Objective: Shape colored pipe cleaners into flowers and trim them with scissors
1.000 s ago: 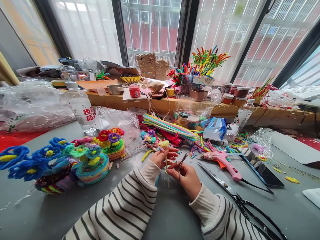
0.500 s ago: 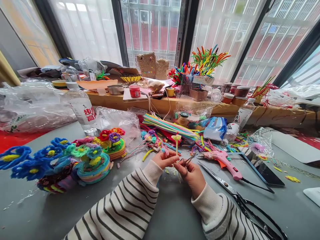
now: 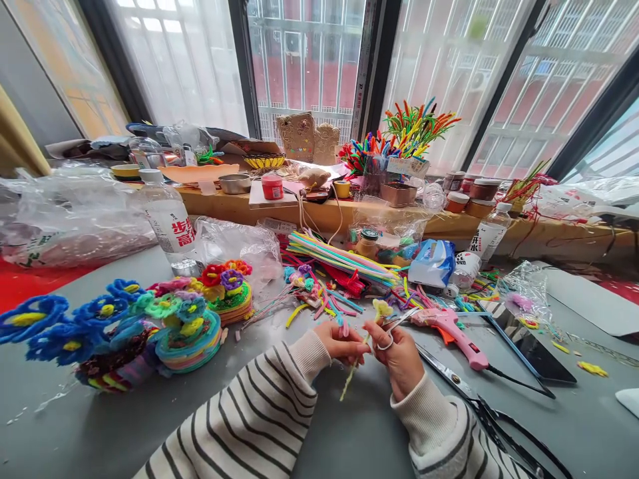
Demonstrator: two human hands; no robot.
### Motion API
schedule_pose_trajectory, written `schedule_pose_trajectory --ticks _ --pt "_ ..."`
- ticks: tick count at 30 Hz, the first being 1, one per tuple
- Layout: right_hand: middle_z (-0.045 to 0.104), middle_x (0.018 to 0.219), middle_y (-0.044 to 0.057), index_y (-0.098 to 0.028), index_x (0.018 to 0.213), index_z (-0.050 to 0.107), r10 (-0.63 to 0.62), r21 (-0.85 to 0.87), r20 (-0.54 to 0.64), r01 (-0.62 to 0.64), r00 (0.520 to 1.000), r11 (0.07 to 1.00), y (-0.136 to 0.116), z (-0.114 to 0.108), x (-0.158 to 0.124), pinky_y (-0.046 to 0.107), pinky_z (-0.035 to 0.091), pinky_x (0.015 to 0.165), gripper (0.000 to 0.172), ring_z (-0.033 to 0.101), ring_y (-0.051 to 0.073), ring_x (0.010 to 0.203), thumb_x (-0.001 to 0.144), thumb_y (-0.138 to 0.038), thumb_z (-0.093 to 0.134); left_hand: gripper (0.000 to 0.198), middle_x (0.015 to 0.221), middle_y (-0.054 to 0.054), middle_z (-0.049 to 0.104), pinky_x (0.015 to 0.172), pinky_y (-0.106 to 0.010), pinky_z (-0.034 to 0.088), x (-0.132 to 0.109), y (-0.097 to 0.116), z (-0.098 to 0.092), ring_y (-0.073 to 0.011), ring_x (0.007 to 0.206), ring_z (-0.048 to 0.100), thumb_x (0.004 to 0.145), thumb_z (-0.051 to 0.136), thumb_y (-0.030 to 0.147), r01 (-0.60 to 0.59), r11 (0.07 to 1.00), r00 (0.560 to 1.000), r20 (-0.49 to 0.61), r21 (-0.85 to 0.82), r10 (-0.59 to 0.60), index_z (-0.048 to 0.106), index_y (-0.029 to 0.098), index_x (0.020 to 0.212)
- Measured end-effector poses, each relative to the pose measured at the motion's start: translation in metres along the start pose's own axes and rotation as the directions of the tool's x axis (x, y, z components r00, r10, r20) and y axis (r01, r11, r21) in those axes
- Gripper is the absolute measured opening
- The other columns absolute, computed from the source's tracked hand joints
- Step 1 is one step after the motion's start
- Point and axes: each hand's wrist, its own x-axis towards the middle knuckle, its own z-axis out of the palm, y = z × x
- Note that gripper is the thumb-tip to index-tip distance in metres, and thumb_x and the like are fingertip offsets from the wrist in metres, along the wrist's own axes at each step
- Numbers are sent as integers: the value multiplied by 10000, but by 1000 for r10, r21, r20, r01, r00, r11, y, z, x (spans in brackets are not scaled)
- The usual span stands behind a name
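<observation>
My left hand (image 3: 340, 341) pinches the stem of a pale yellow pipe-cleaner flower (image 3: 382, 309). The flower head leans up to the right, and the fuzzy stem tail hangs down to the left below my fingers. Small scissors (image 3: 402, 319) are held in my right hand (image 3: 400, 359), a finger ring around the fingers and the blades pointing up to the right. My right thumb and forefinger also meet the stem just under the flower head. Past the hands lies a pink glue gun (image 3: 456, 332). Large black-handled scissors (image 3: 455, 379) rest beside my right wrist.
Pipe-cleaner flower pots (image 3: 187, 339) stand at left. A bundle of pipe cleaners (image 3: 344, 256) lies behind the hands, near a blue-white packet (image 3: 432, 263). Water bottles (image 3: 172, 226) stand on both sides. A phone (image 3: 529, 342) lies at right. Jars and more pipe cleaners line the window ledge (image 3: 279, 211).
The flower has tipped from upright to leaning right, its stem tail swinging left. Both hands shifted slightly right and down, and the small scissors' blades now lie farther right.
</observation>
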Motion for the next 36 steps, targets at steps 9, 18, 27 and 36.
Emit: schedule_pose_trajectory --ticks 9,18,27,36 --pt "423 432 -43 -121 649 520 19 -83 187 -4 982 997 2 -5 7 166 153 292 525 297 27 288 559 -637 483 205 483 -9 576 466 -213 361 -1 6 0 -84 447 510 502 669 314 -59 996 992 -120 -71 51 611 122 545" --pt "384 446 -25 -132 562 557 45 -374 629 250 776 893 -1 1 -8 187 244 355 669 315 47 350 586 -731 259 223 473 -5 585 456 -190 364 -4 11 -8 -75 446 521 485 690 293 -160 958 983 -127 -239 133 609 100 563" --pt "347 457 -20 -121 494 556 -91 -326 694 425 714 844 -4 2 -9 217 310 470 659 357 85 445 646 -690 259 217 460 -7 582 429 -192 386 1 2 -12 -85 406 527 571 640 300 -114 966 985 99 -231 140 602 90 608" --pt "404 434 -11 -129 413 543 -124 -380 636 449 762 808 1 -1 -7 221 319 494 598 388 86 450 674 -630 345 235 467 -9 579 445 -199 380 1 1 -13 -87 422 529 575 633 317 -127 963 982 108 -240 156 582 90 609"
